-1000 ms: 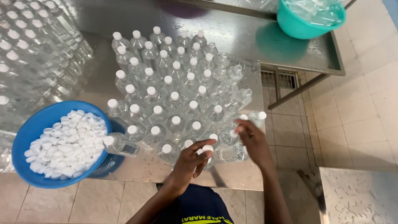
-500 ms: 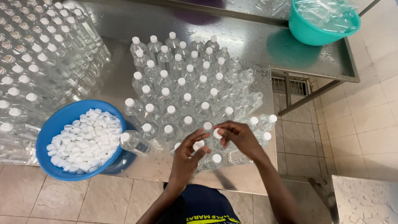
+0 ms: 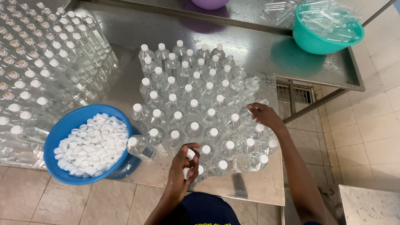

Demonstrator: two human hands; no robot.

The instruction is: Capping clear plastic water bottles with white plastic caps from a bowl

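Many clear plastic bottles (image 3: 196, 104) with white caps stand crowded on a wet steel table (image 3: 266, 183). My left hand (image 3: 183, 168) is curled at the near edge of the cluster and holds white caps (image 3: 190, 154) between its fingers. My right hand (image 3: 264, 116) reaches into the cluster's right side, its fingers resting on the top of a bottle there. A blue bowl (image 3: 62, 166) heaped with loose white caps (image 3: 91, 143) sits to the left of my left hand.
A large pack of capped bottles (image 3: 37, 71) fills the left side. A teal bowl (image 3: 325, 43) holding clear plastic sits at the table's far right, a purple bowl (image 3: 210, 3) at the back. Tiled floor (image 3: 358, 137) lies beyond the table's right edge.
My right hand has moved up and right, from the near bottles to one on the cluster's right side. My left hand stays near the front edge with caps.
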